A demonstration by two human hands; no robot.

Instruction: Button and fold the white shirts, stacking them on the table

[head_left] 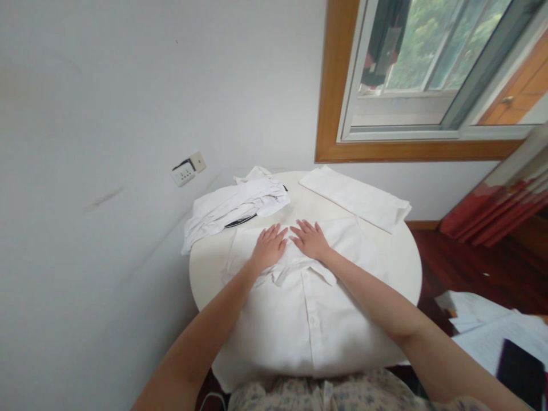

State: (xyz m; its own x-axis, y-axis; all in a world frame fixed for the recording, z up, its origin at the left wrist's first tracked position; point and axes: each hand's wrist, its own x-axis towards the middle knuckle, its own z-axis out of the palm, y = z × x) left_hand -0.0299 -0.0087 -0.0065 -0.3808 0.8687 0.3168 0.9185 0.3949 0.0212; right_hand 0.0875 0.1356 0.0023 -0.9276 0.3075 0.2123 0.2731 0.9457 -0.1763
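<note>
A white button-up shirt (282, 319) lies spread on a round white table (398, 262), its button line running toward me and its lower part hanging over the near edge. The collar (306, 269) points at me in the middle of the cloth. Just beyond the collar, my left hand (270, 246) rests flat on the shirt with fingers stretched out. Beside it my right hand (310, 240) also lies flat, fingers spread, its fingertips close to those of the left. Neither hand grips anything.
At the back right of the table lies a folded white cloth (355, 197). A crumpled white garment (235, 205) with a dark edge is at the back left, against the wall. Papers (505, 331) and a dark flat object (522, 371) are at lower right. A red curtain (475, 211) hangs by the window.
</note>
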